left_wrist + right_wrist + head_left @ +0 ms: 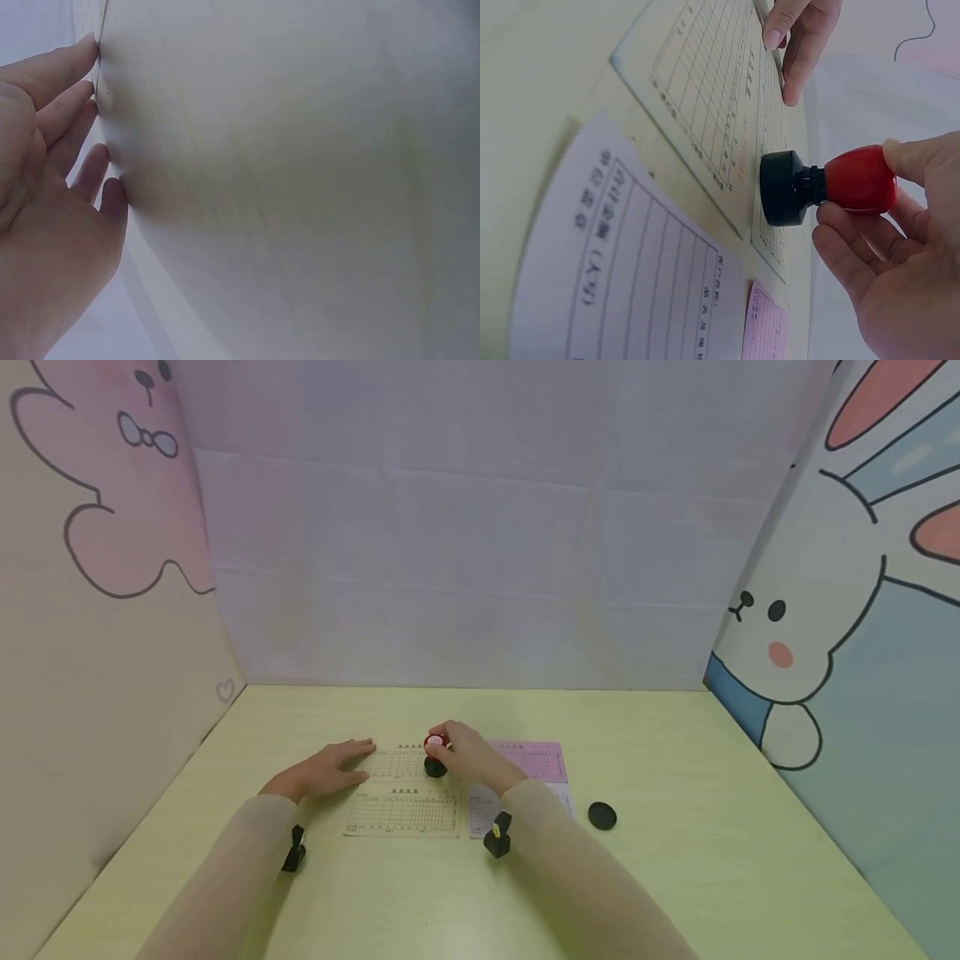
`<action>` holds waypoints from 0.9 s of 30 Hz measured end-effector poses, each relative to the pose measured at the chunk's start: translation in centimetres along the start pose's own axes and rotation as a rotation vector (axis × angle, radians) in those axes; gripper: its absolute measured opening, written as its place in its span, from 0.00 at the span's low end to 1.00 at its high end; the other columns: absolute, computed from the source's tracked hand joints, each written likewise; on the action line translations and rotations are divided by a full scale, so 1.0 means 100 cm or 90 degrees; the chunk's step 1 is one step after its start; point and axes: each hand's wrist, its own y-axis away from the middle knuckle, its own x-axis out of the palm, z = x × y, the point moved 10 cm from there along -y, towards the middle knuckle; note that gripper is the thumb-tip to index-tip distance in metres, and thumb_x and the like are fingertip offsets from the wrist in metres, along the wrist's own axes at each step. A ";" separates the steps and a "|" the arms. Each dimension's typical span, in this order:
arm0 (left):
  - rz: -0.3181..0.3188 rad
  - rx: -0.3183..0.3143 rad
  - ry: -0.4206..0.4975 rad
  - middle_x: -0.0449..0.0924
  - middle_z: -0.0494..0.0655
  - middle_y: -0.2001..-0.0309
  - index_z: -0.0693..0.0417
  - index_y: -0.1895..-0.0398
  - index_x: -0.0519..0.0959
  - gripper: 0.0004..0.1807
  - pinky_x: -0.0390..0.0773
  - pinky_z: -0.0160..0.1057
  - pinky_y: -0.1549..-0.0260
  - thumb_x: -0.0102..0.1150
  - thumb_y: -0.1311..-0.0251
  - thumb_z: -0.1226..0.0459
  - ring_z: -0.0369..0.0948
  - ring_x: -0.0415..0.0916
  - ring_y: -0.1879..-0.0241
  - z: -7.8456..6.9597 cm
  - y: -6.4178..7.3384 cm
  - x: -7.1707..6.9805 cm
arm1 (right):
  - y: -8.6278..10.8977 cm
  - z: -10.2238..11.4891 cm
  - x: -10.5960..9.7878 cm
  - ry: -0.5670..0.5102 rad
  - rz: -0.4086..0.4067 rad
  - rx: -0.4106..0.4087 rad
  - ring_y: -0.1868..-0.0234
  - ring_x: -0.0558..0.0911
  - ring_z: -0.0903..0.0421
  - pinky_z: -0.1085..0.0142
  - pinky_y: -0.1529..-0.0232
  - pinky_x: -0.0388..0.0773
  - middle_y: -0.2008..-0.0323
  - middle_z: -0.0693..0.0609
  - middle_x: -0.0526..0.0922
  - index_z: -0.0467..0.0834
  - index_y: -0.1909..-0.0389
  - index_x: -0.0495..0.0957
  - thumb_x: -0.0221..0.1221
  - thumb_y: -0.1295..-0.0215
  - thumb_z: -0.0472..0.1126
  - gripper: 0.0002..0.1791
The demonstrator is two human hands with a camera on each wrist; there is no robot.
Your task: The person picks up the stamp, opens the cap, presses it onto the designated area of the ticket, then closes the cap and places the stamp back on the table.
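My right hand grips a stamp by its red, rounded handle, thumb on one side and fingers on the other. The stamp's black round base is against or just over the upper of two cream printed forms; the right wrist view does not settle whether it touches. My left hand lies at the left edge of the upper form, its fingers extended and fingertips touching down there. In the left wrist view the same hand holds nothing.
Right of the cream forms lie a pink printed form and a white printed slip, partly hidden by the right forearm in the head view. A black round disc lies farther right on the pale table. Walls enclose the back and sides.
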 end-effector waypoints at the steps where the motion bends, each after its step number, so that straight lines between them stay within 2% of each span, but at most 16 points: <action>1: -0.001 0.000 0.002 0.54 0.70 0.26 0.71 0.27 0.61 0.33 0.47 0.67 0.31 0.56 0.28 0.61 0.69 0.44 0.27 0.000 0.000 0.000 | 0.000 0.000 0.000 -0.001 -0.001 -0.001 0.55 0.78 0.56 0.65 0.57 0.77 0.51 0.48 0.79 0.37 0.36 0.71 0.53 0.22 0.45 0.22; 27: -0.004 -0.006 -0.004 0.54 0.70 0.26 0.69 0.27 0.61 0.33 0.46 0.67 0.31 0.56 0.28 0.61 0.69 0.44 0.27 0.001 -0.002 0.000 | -0.001 -0.002 0.000 -0.009 0.007 -0.005 0.55 0.77 0.56 0.65 0.55 0.76 0.52 0.50 0.78 0.37 0.38 0.72 0.53 0.22 0.46 0.21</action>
